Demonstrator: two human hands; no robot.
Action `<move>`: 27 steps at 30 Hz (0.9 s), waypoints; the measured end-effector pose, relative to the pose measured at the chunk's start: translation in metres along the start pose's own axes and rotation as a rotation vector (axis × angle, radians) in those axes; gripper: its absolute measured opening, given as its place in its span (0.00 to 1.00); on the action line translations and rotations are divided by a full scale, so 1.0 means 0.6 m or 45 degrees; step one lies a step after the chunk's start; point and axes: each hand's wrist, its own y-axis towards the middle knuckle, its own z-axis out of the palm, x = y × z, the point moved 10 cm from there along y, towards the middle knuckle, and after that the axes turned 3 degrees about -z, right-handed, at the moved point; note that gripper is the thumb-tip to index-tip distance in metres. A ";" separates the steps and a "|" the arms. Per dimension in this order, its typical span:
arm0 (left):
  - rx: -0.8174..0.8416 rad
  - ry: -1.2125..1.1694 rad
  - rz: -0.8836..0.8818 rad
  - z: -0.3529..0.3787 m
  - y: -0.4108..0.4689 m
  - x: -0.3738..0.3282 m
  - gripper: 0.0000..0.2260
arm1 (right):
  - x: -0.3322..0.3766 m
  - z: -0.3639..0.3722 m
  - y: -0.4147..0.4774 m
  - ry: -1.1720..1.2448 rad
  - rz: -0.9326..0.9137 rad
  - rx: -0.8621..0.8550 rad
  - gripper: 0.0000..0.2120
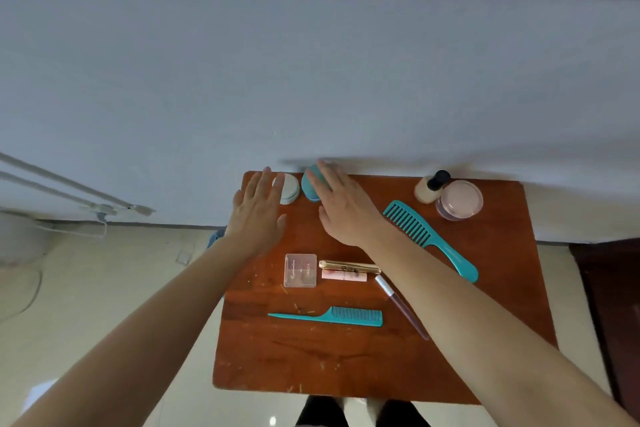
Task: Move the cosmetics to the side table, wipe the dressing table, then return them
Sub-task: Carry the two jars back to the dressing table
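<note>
Cosmetics (pixel 343 274) lie all over one small wooden tabletop (pixel 346 357) that stands against the wall, and none of them is in our hands yet. At the back left sit a white round compact (pixel 290 190) and a teal round case (pixel 307 188), just beside each other. At the back right a small bottle (pixel 429 188) touches a pink jar (pixel 459 199). A wide-tooth comb (pixel 429 239) lies slantwise in front of them. Nearer to us are a clear palette (pixel 300 270), a gold tube (pixel 348 266), a brush (pixel 401 305) and a tail comb (pixel 332 316).

Our left hand (pixel 258 215) is flat with straight, slightly spread fingers, its tips over the white compact. Our right hand (pixel 343 208) is likewise flat and spread, its fingers over the teal case. We cannot tell whether either hand touches its piece; neither grips anything.

We see only one table and no cloth, so we cannot say which table this is. We judge that either the clearing has not started or the cosmetics are all parked on the side table. A lift of the two round pieces looks like the step in hand, and the carrying lies ahead of us. The scuffed, speckled wood gives no sign of a wipe.
</note>
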 end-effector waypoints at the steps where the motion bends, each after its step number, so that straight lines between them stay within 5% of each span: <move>1: 0.013 -0.040 -0.009 0.009 0.007 0.000 0.35 | -0.002 0.015 0.003 -0.034 -0.012 0.029 0.36; 4: 0.041 -0.132 -0.023 0.037 0.012 -0.009 0.33 | -0.013 0.034 -0.019 -0.046 0.001 0.006 0.37; 10: -0.028 -0.307 -0.035 0.058 -0.015 -0.045 0.26 | -0.046 0.018 -0.086 0.143 0.042 -0.176 0.17; 17: -0.139 -0.399 -0.119 0.052 -0.010 -0.048 0.17 | -0.063 0.001 -0.041 0.210 0.023 -0.269 0.25; 27: -0.261 -0.415 -0.197 0.042 -0.021 -0.040 0.15 | -0.066 0.004 -0.006 0.360 0.074 -0.294 0.19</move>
